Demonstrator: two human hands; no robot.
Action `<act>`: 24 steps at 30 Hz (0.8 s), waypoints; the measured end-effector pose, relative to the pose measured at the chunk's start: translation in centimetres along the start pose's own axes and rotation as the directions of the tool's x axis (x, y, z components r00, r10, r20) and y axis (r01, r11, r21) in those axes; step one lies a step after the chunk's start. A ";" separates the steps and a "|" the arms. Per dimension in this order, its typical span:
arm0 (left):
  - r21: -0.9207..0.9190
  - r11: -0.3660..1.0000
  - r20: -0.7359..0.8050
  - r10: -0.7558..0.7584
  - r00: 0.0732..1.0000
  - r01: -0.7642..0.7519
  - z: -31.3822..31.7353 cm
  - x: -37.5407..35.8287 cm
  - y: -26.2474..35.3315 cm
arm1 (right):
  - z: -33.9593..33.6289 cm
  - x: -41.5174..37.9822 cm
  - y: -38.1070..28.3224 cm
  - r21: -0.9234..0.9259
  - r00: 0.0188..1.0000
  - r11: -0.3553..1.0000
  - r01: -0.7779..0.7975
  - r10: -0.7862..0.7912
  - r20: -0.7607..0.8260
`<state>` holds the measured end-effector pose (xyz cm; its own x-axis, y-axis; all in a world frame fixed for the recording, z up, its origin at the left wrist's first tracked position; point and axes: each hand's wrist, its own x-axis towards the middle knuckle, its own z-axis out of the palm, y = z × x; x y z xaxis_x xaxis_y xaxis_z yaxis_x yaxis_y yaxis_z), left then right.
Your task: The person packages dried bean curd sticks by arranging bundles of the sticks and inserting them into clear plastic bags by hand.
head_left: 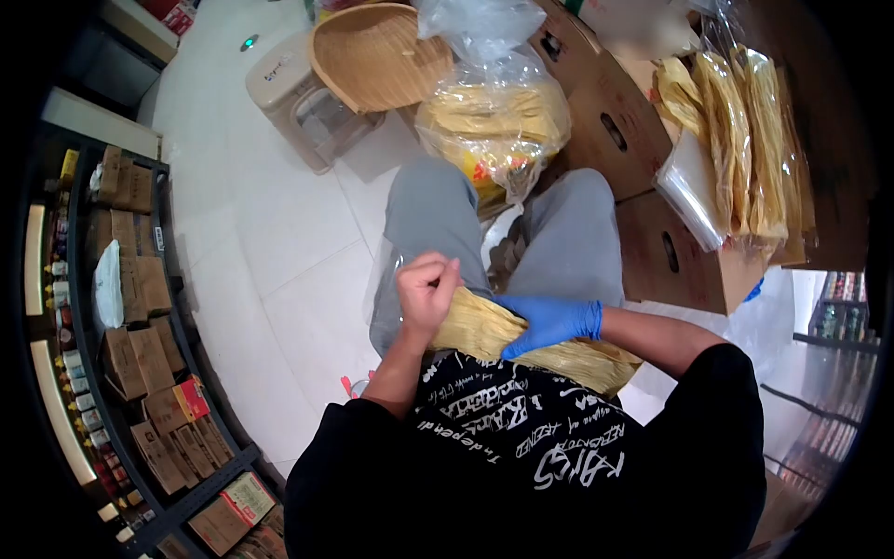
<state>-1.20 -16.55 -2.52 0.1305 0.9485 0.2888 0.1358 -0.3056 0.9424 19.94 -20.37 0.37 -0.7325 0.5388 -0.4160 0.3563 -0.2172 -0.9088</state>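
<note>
Across my lap lies a long bundle of yellow, wrinkled dried bean curd sticks (477,324), its right end reaching past my shirt. My right hand (554,323), in a blue glove, wraps over the middle of the bundle with the thumb on the near side. Bare and curled closed, my left hand (428,291) is at the bundle's left end. What its fingers pinch, if anything, is hidden. Clear plastic film glints beside my left knee. Beyond my knees stands a large clear bag (503,116) filled with more yellow sticks.
Cardboard boxes (643,219) stand to the right, topped by filled packs of yellow sticks (768,149) and a stack of clear plastic bags (691,191). A woven basket (377,56) rests on a beige plastic stool-like item (289,93). Shelving with cartons (140,363) lines the left.
</note>
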 end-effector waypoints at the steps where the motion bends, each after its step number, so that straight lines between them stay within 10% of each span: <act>1: 0.017 1.000 0.014 -0.021 1.000 0.020 0.0 0.2 0.1 | 0.2 -0.1 0.2 0.011 1.000 1.000 -0.011 0.011 -0.006; 13: -0.001 0.999 -0.042 -0.054 0.998 0.054 0.8 1.6 0.5 | -0.6 -0.4 -0.8 0.027 0.993 0.992 -0.121 0.121 0.010; 24: -0.149 0.936 0.581 -0.177 0.794 0.318 -2.5 7.8 4.3 | -4.4 -2.3 -3.9 0.069 0.972 0.970 -0.234 0.232 0.043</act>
<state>-2.04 -10.23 4.17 0.6506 0.7586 -0.0356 0.0221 0.0279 0.9994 22.75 -17.22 4.99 -0.6543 0.4383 -0.6163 0.4773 -0.3929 -0.7860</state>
